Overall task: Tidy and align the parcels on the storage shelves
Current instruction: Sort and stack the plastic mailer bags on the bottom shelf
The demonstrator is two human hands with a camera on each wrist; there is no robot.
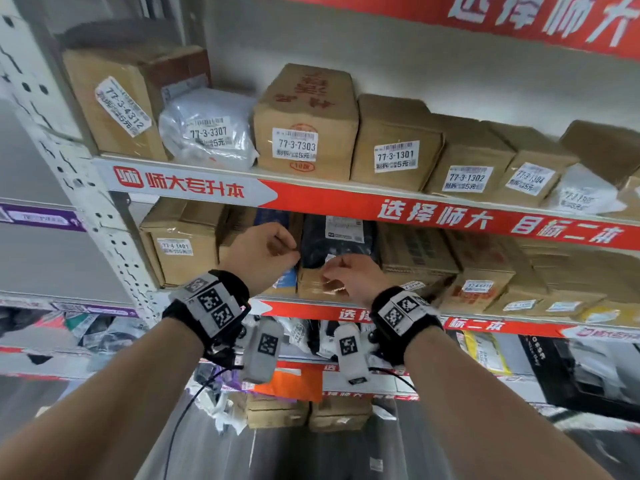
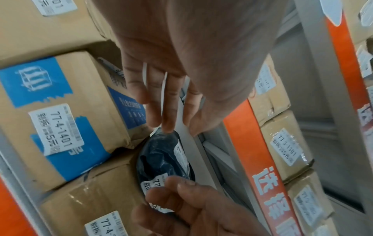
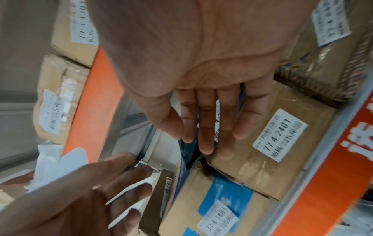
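A black plastic parcel (image 1: 337, 244) with white labels stands on the middle shelf, between cardboard boxes. It sits on a taped box labelled 77-4-2401 (image 3: 262, 143), beside a blue-taped box labelled 77-4-1401 (image 2: 60, 119). My left hand (image 1: 263, 252) is at the parcel's left side. In the left wrist view the left hand (image 2: 167, 115) has straight fingers, whose tips touch the black parcel (image 2: 161, 156). My right hand (image 1: 349, 277) is at the parcel's lower front, by its small label. In the right wrist view the right hand (image 3: 206, 137) reaches over the parcel (image 3: 187, 153) with fingers extended, gripping nothing.
The upper shelf carries a row of labelled cardboard boxes (image 1: 304, 133) and a white bag (image 1: 207, 129). A white perforated upright (image 1: 86, 202) stands at the left. Red banner strips (image 1: 450, 216) run along the shelf edges. More boxes (image 1: 485, 271) fill the middle shelf to the right, and soft bags lie below.
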